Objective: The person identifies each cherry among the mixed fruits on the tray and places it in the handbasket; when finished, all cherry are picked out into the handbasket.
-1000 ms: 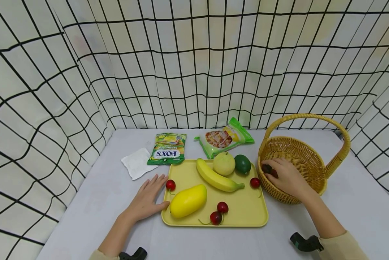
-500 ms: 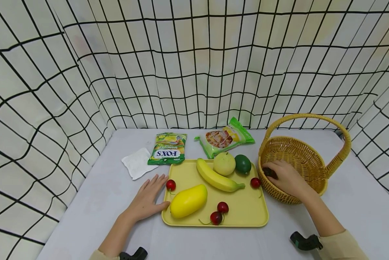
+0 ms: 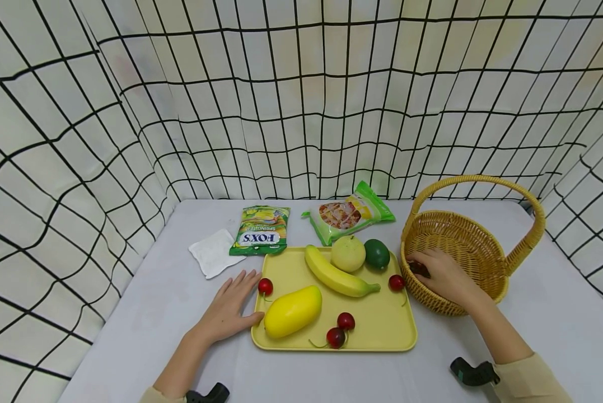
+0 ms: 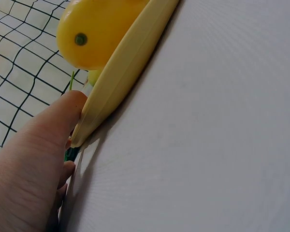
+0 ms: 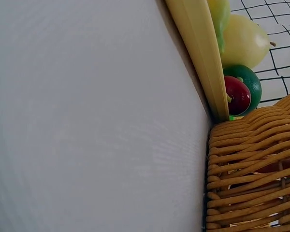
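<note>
My left hand (image 3: 235, 307) lies flat with fingers spread on the cloth, its thumb right at the left rim of the yellow tray (image 3: 377, 330). Close by on the tray are a yellow mango (image 3: 292, 312) and a cherry (image 3: 265, 286). In the left wrist view, the thumb (image 4: 70, 108) meets the tray's rim. My right hand (image 3: 444, 277) reaches inside the wicker basket (image 3: 475, 246) at its left wall, fingers curled round a dark reddish-brown fruit (image 3: 418, 268). Its kind is mostly hidden by the hand. The right wrist view shows the basket's weave (image 5: 256, 169) hiding the hand.
The tray also bears a banana (image 3: 339, 274), a pale green round fruit (image 3: 348, 253), a dark green fruit (image 3: 377, 254) and several cherries (image 3: 346, 321). Behind lie a FOX'S candy bag (image 3: 261, 230), a green snack bag (image 3: 349, 215) and a white tissue (image 3: 215, 253). Black netting (image 3: 301, 112) surrounds the table.
My right hand has shifted slightly inside the basket, and less of the dark fruit shows between its fingers. The left hand stays where it was.
</note>
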`<action>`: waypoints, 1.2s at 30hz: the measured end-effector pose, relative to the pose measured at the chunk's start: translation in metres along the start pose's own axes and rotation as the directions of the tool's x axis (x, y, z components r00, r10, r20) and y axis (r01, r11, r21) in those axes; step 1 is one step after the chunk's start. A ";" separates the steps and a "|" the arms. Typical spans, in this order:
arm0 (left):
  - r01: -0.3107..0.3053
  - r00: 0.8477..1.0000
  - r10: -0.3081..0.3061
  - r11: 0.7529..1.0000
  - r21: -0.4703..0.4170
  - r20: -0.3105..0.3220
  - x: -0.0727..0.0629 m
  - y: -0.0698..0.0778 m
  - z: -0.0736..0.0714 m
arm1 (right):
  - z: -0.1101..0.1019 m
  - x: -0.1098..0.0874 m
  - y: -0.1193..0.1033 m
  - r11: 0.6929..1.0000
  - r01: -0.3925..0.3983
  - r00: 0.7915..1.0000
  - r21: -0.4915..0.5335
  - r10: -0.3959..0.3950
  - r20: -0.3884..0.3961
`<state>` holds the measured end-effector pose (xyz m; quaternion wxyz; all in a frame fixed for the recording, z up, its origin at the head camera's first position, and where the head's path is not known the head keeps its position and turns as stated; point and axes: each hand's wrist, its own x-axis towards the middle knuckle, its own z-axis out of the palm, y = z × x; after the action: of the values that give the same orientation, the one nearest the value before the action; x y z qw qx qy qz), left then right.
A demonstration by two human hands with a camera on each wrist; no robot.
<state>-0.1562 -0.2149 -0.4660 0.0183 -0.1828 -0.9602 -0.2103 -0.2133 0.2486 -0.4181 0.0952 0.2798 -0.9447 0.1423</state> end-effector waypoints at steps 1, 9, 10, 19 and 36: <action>0.000 1.000 0.000 1.000 -0.001 0.000 0.000 0.000 0.000 | 0.000 0.000 0.000 1.000 0.002 1.000 -0.001 -0.002 0.001; -0.012 1.000 0.012 1.000 -0.003 -0.011 -0.001 0.000 0.001 | 0.000 -0.001 0.002 1.000 0.005 1.000 -0.012 -0.005 -0.011; -0.013 1.000 0.013 1.000 -0.001 -0.012 0.000 0.000 0.001 | 0.000 -0.001 0.001 1.000 0.006 1.000 -0.014 -0.006 -0.014; -0.003 1.000 0.003 1.000 0.006 -0.001 0.001 -0.001 0.001 | -0.006 -0.002 -0.003 1.000 -0.003 0.998 -0.008 0.003 -0.055; -0.001 1.000 0.001 1.000 0.006 -0.002 0.000 0.001 0.000 | -0.019 0.004 -0.028 0.993 0.098 0.965 -0.064 -0.111 -0.239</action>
<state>-0.1562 -0.2142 -0.4659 0.0200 -0.1832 -0.9607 -0.2076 -0.1988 0.2301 -0.3931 0.2243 0.3073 -0.9133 0.1455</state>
